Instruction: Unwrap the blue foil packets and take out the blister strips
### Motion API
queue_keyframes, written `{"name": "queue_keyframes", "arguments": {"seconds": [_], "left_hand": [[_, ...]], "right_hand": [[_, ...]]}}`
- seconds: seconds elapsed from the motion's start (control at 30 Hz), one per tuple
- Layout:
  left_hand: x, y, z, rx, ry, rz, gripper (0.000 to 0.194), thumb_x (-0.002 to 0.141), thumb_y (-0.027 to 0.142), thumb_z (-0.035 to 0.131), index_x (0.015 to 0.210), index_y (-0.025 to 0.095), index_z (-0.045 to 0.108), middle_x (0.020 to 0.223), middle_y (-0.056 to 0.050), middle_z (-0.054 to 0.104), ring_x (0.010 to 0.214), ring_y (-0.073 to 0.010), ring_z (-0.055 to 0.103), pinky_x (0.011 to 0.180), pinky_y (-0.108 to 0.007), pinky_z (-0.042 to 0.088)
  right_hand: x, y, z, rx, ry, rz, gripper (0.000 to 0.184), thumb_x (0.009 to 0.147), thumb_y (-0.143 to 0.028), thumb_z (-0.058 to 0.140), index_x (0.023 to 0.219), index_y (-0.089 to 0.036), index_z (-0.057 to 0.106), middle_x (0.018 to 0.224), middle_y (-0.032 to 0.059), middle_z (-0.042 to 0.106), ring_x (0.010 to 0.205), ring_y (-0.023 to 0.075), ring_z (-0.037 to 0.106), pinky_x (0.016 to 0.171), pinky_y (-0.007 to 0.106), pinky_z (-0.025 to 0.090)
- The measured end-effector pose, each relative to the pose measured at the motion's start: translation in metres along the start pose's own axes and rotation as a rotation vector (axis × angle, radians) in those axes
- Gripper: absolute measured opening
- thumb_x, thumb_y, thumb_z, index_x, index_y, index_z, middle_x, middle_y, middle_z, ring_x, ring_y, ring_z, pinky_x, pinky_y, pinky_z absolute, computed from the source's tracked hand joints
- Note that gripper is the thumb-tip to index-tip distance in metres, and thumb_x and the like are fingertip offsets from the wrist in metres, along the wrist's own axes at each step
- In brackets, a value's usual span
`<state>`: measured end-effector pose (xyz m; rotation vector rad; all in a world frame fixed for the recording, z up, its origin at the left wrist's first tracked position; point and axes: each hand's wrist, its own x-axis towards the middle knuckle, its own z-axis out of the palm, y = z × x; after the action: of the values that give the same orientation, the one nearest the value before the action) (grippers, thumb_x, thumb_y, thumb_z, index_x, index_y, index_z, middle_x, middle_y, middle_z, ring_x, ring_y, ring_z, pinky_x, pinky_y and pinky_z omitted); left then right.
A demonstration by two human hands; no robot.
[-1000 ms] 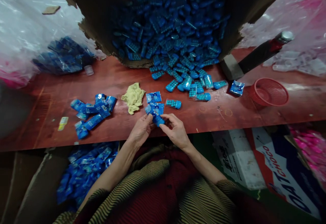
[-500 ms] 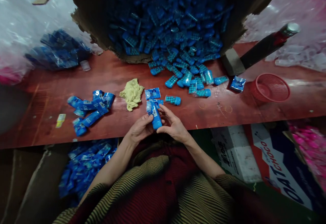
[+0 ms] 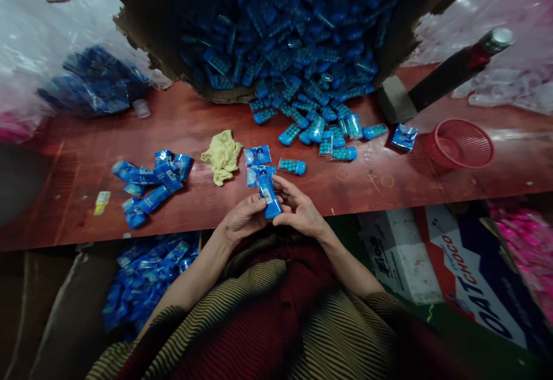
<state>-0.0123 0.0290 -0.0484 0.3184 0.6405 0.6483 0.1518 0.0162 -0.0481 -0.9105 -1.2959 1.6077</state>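
Note:
My left hand (image 3: 242, 219) and my right hand (image 3: 299, 210) meet at the near edge of the red table (image 3: 389, 190). Together they grip a blue wrapped packet (image 3: 268, 197) that stands nearly upright between the fingers. Just beyond the hands lie two flat blue wrappers (image 3: 257, 155) and one blue capsule-shaped tube (image 3: 292, 166). A yellow cloth (image 3: 222, 155) lies to their left.
A torn cardboard box (image 3: 142, 29) at the back spills several blue tubes (image 3: 319, 126) onto the table. Wrapped packets (image 3: 149, 187) are piled at left; more fill a box (image 3: 142, 276) below. A red basket (image 3: 458, 143), a hammer (image 3: 440, 78) and plastic bags stand at right.
The packet has gone from lying flat and spread between my fingers to a tight upright roll. Both hands have drawn a little closer to my body.

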Motion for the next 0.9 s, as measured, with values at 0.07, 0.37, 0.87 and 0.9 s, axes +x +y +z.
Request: {"name": "queue_keyframes", "arguments": {"seconds": [0.07, 0.37, 0.87, 0.9], "left_hand": [[-0.001, -0.002, 0.003, -0.015, 0.012, 0.019, 0.034, 0.062, 0.030, 0.080, 0.088, 0.011, 0.066, 0.077, -0.009, 0.071, 0.073, -0.0214, 0.068, 0.072, -0.029, 0.051], [-0.004, -0.013, 0.013, -0.051, 0.032, 0.106, 0.038, 0.059, 0.038, 0.081, 0.087, 0.015, 0.069, 0.074, -0.004, 0.070, 0.068, -0.0162, 0.065, 0.072, -0.027, 0.051], [-0.007, -0.017, 0.028, -0.010, 0.212, 0.224, 0.032, 0.068, 0.036, 0.075, 0.088, 0.013, 0.067, 0.083, -0.004, 0.068, 0.084, -0.0179, 0.064, 0.087, -0.034, 0.049], [-0.008, -0.016, 0.028, -0.003, 0.189, 0.212, 0.030, 0.070, 0.035, 0.075, 0.089, 0.013, 0.066, 0.085, -0.005, 0.069, 0.085, -0.0189, 0.064, 0.088, -0.035, 0.049]], "right_hand": [[0.000, 0.000, 0.000, -0.007, 0.007, -0.004, 0.084, 0.060, -0.042, 0.079, 0.135, -0.031, 0.043, 0.121, 0.0055, 0.056, 0.104, 0.0218, 0.059, 0.086, 0.035, 0.053], [-0.004, 0.007, 0.005, -0.010, 0.068, -0.030, 0.077, 0.067, -0.050, 0.072, 0.135, -0.030, 0.043, 0.125, 0.0074, 0.055, 0.104, 0.0211, 0.060, 0.085, 0.033, 0.052], [-0.004, 0.015, 0.003, -0.120, 0.164, -0.094, 0.057, 0.080, -0.044, 0.061, 0.132, -0.026, 0.046, 0.115, 0.0061, 0.061, 0.099, 0.0185, 0.061, 0.087, 0.033, 0.050], [-0.002, 0.016, 0.002, -0.078, 0.166, -0.077, 0.059, 0.079, -0.044, 0.062, 0.132, -0.025, 0.045, 0.113, 0.0061, 0.061, 0.097, 0.0177, 0.061, 0.086, 0.032, 0.050]]}}
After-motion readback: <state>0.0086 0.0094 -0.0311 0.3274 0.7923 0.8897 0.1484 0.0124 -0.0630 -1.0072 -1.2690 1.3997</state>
